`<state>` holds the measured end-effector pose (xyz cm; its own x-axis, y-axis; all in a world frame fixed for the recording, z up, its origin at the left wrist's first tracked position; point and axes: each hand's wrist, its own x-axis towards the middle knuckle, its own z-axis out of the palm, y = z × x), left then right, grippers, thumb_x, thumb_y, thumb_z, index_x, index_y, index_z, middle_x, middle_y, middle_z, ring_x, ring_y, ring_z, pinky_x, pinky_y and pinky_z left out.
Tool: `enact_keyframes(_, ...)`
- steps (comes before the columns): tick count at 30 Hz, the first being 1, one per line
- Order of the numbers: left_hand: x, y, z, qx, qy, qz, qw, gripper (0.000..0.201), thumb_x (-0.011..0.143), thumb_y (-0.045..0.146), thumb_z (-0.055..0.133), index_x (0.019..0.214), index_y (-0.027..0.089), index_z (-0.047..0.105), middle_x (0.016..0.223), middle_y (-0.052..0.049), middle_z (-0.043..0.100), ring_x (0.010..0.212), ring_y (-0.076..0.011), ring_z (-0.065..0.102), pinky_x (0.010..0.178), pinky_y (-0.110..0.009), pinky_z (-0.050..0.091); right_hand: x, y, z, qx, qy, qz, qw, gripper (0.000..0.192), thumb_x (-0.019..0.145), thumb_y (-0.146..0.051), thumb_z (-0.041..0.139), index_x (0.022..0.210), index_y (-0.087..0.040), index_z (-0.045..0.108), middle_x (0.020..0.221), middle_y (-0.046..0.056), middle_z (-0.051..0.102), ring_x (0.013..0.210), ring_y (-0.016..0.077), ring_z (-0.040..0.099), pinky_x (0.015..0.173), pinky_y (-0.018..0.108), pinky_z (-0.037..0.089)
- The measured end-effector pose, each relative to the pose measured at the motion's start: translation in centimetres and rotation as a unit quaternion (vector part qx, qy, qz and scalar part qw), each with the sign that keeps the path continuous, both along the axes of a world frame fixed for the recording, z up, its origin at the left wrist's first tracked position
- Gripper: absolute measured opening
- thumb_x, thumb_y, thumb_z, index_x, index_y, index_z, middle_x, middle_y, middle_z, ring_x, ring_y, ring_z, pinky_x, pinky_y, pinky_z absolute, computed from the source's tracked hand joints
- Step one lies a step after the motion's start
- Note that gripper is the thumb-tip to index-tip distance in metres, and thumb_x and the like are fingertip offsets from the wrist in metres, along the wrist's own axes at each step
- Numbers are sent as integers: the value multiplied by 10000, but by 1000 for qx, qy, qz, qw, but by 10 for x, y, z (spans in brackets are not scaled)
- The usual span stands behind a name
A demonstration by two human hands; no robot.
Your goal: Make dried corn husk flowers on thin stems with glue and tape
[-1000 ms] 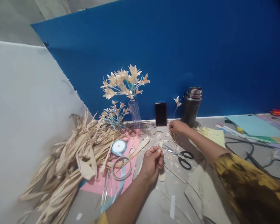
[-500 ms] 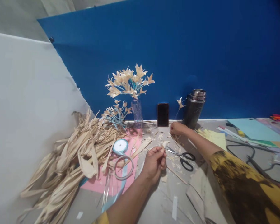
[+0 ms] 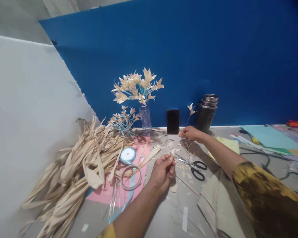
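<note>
My left hand (image 3: 162,173) is closed in a pinch, with a small pale husk piece (image 3: 172,152) showing at the fingertips. Just right of it lie open-bladed scissors (image 3: 192,164) with black handles. Farther back, my right hand (image 3: 190,133) is closed too, its fingertips together low over the table; whatever they may hold is too small to make out. Behind that hand stands a single husk flower (image 3: 191,109) on a thin stem. A dark phone (image 3: 173,122) leans on the blue board to its left, and a dark metal flask (image 3: 206,114) is close on its right.
A heap of dried husks (image 3: 89,158) covers the left side. Husk flowers (image 3: 139,84) fill a clear bottle (image 3: 145,119). A blue ribbon spool (image 3: 128,154) and a tape ring (image 3: 126,187) lie on pink paper (image 3: 99,197). Cables (image 3: 265,157) and coloured sheets (image 3: 270,136) are at right.
My right hand has lifted slightly, moved a little left and shifted its fingers near the phone. The left hand keeps its pinch almost in place.
</note>
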<state>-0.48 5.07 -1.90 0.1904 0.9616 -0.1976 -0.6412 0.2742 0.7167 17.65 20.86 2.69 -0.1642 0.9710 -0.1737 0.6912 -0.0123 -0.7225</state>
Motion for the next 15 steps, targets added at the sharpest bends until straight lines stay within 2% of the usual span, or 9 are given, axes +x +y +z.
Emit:
enact_keyframes(2, -2, 2, 1, -4, -17, 1, 1000, 434, 617, 334, 941, 748, 147, 572, 665, 44, 603, 409, -14, 374, 385, -155, 253, 0, -17, 13, -22, 58, 7, 998, 228, 944, -330, 699, 1037, -121, 703, 1014, 81, 712, 819, 172, 669, 659, 291, 557)
enact_keyframes(4, -4, 1, 4, -6, -40, 0, 999, 434, 621, 305, 947, 765, 152, 567, 690, 44, 617, 420, -15, 390, 385, -148, 265, -1, -42, 24, -29, 120, 20, 992, 163, 869, -296, 719, 858, -136, 688, 837, 49, 685, 678, 121, 583, 508, 217, 408)
enact_keyframes(7, -2, -5, 12, -9, -74, -16, 997, 410, 653, 249, 935, 805, 166, 563, 779, 11, 677, 474, -38, 479, 404, -147, 319, -2, -89, 28, -30, 195, 31, 980, 198, 787, -366, 732, 809, -184, 658, 692, -20, 599, 583, 93, 475, 476, 214, 310)
enact_keyframes(9, 0, -11, 15, -13, -86, -50, 995, 389, 672, 227, 925, 817, 168, 569, 850, -25, 711, 537, -65, 552, 429, -155, 372, -2, -119, 24, -32, 267, 42, 962, 255, 746, -415, 770, 807, -192, 663, 640, -41, 556, 545, 85, 418, 482, 225, 290)
enact_keyframes(11, 3, -16, 17, -11, -86, -93, 992, 362, 684, 231, 922, 810, 160, 590, 811, -36, 704, 575, -90, 592, 455, -167, 418, 1, -143, 15, -26, 313, 47, 948, 288, 737, -437, 804, 813, -189, 678, 644, -39, 564, 529, 78, 391, 482, 232, 270)
enact_keyframes(15, 7, -22, 14, -6, -67, -121, 990, 337, 666, 246, 934, 793, 136, 641, 710, -22, 662, 580, -104, 610, 479, -177, 458, 8, -165, -5, -16, 352, 35, 935, 348, 752, -489, 835, 843, -180, 705, 666, -24, 587, 533, 77, 389, 489, 238, 262)
